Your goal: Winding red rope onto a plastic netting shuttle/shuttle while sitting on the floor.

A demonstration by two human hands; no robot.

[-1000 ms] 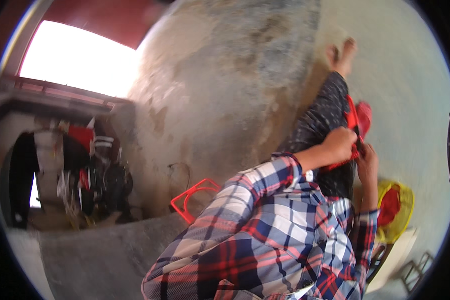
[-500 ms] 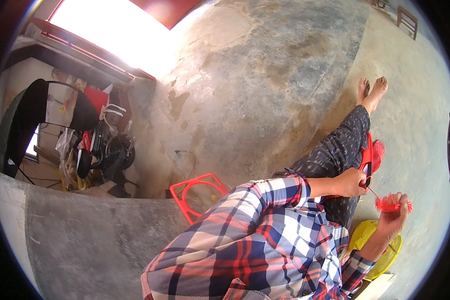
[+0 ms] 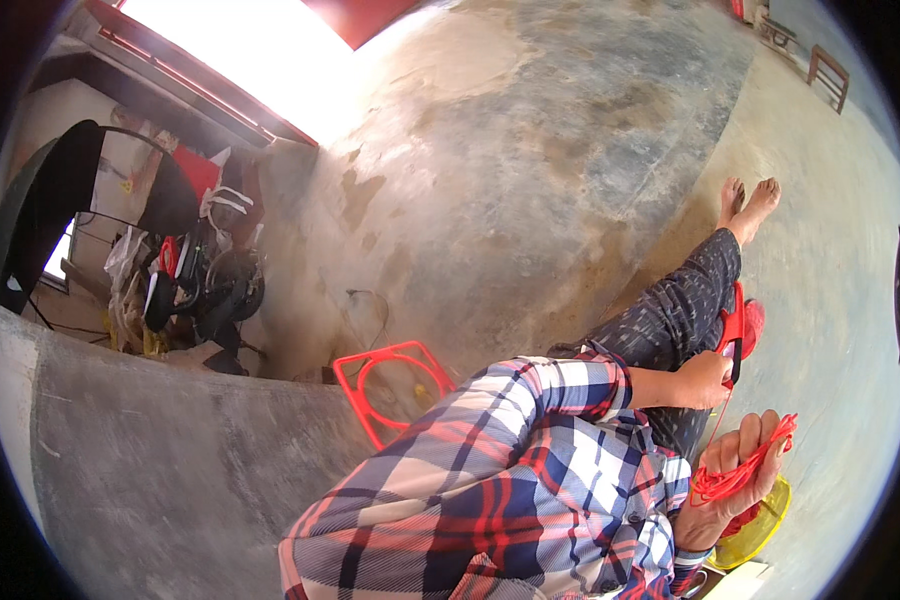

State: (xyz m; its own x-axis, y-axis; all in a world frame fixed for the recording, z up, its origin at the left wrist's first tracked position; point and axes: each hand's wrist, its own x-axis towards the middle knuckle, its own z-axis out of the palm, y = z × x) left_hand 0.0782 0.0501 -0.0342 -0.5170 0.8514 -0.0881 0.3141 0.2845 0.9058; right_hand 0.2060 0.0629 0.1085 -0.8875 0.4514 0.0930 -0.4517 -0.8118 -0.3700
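My right hand is half curled around a loose bundle of red cord, its loops lying across the fingers and palm. From the bundle a thin strand runs up to my left hand, which is closed on it; its fingertips are partly hidden. Just beyond the left hand, against my leg, is a long red piece with a dark part. I cannot make out its kind. My legs, in dark patterned trousers, stretch away to bare feet.
A yellow rounded container stands below my right hand. A red plastic frame with a round opening is at my left. Farther left are a motorbike and bags. A wooden chair stands far right on the concrete floor.
My right hand has moved down and toward me, turning so the cord loops show more fully. My left hand has shifted slightly lower, with the strand still between the hands.
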